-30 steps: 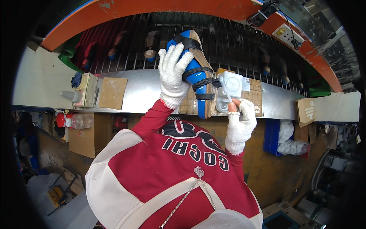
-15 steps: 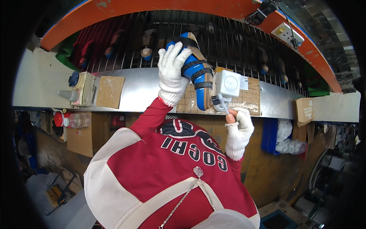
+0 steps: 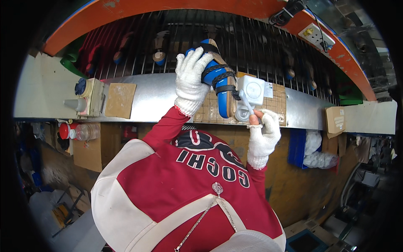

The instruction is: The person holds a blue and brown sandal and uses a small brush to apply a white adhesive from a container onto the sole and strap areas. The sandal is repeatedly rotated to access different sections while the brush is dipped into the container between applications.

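Observation:
My left hand [image 3: 191,80], in a white knit glove, grips a blue shoe last [image 3: 222,100] from its left side. Black braided and plain straps [image 3: 221,77] cross the last, and a tan sole edge runs along its right side. In my gloved right hand [image 3: 265,136], thumb and forefinger bare, is a small brush [image 3: 245,102] with a whitish handle. Its dark bristles meet the edge of the last near the lowest strap. Just right of the last stands a white square plastic container [image 3: 254,89], with a round white cup [image 3: 242,113] below it.
Cardboard [image 3: 275,107] covers part of the metal ledge [image 3: 153,94]. Beyond is a rod conveyor [image 3: 142,54] carrying several lasts, under an orange frame [image 3: 168,14]. At left sit a tan board [image 3: 120,100] and a machine-like holder [image 3: 94,98]; a small carton [image 3: 335,121] is at right.
The brush has moved up from beside the cup, and its bristles now lie against the last's edge. The last has shifted slightly up and right in my left hand.

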`<action>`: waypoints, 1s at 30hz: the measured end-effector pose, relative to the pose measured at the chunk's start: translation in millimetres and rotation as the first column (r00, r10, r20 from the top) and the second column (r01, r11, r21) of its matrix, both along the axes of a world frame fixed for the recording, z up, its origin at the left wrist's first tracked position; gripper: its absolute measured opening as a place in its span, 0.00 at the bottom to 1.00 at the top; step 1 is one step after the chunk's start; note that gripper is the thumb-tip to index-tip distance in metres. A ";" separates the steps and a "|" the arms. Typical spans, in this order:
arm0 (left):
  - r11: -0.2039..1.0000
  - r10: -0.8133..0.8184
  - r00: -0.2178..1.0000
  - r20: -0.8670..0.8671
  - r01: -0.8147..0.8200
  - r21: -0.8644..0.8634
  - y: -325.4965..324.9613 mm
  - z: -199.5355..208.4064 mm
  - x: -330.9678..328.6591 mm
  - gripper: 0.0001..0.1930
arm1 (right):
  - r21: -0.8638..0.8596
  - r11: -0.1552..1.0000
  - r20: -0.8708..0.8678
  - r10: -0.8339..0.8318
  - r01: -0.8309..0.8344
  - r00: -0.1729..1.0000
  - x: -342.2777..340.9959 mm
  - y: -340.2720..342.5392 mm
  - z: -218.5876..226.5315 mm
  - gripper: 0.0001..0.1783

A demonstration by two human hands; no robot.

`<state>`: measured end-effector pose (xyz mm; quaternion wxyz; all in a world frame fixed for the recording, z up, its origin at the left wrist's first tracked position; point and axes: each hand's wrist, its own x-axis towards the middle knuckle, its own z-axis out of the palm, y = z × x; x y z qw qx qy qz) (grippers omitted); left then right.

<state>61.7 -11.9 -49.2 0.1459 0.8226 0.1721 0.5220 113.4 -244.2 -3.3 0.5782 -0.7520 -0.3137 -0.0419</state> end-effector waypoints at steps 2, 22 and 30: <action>0.999 0.002 0.999 -0.047 -0.005 -0.049 -1.2 -1.1 -0.3 0.35 | 0.014 0.999 -0.016 0.047 -0.047 0.999 2.2 0.0 -3.2 0.09; 0.296 -0.567 0.819 -0.087 0.104 -0.950 -13.0 -12.9 -15.1 0.36 | -0.027 0.955 0.112 0.298 -0.297 0.948 59.3 35.5 -2.1 0.10; -0.138 -0.746 0.627 0.226 0.186 -0.973 -18.7 19.9 -34.4 0.48 | -0.051 0.935 0.085 0.354 -0.351 0.931 68.3 42.6 -11.2 0.11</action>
